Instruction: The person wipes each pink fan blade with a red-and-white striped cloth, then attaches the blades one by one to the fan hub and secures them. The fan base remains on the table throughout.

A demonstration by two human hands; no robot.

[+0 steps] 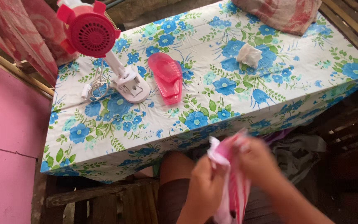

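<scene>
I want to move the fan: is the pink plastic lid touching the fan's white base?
Apart. The head view shows flowered cloth between the pink lid and the fan's base.

We see a pink-and-white piece of thin cloth [233, 174], soft and crumpled, hanging upright in front of the table's near edge. Its upper end is bunched into a pale, rounded fold, and pink stripes run down its length. Motion blur hides its finer pattern and its lower end.

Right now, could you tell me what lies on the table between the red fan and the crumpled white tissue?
In the head view, a pink plastic lid lies on the floral tablecloth between the red fan and the crumpled white tissue.
</scene>
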